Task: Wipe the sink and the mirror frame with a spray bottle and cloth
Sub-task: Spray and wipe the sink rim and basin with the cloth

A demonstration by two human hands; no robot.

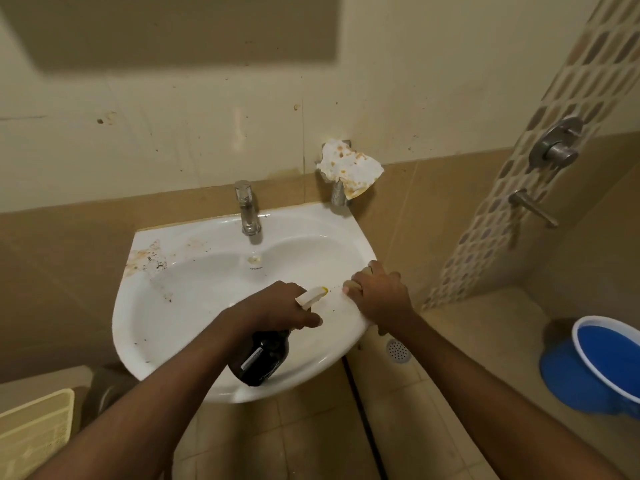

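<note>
A white wall-mounted sink point(194, 306) fills the middle of the head view, with brown stains on its left rim. My left hand point(277, 310) grips a dark spray bottle point(263, 362) by its pale trigger head, nozzle pointing right over the basin. My right hand point(377, 296) lies curled on the sink's right rim, with a bit of pale cloth point(353, 285) showing under the fingers. A stained white cloth point(349, 166) lies on a small holder on the wall above the sink's right corner. The mirror's lower edge point(187, 36) shows blurred at the top left.
A chrome tap point(247, 209) stands at the back of the sink. Shower valves point(554, 143) are on the tiled wall to the right. A blue bucket point(602, 365) stands on the floor at right, near a floor drain point(398, 351). A cream slatted lid point(34, 434) sits at the lower left.
</note>
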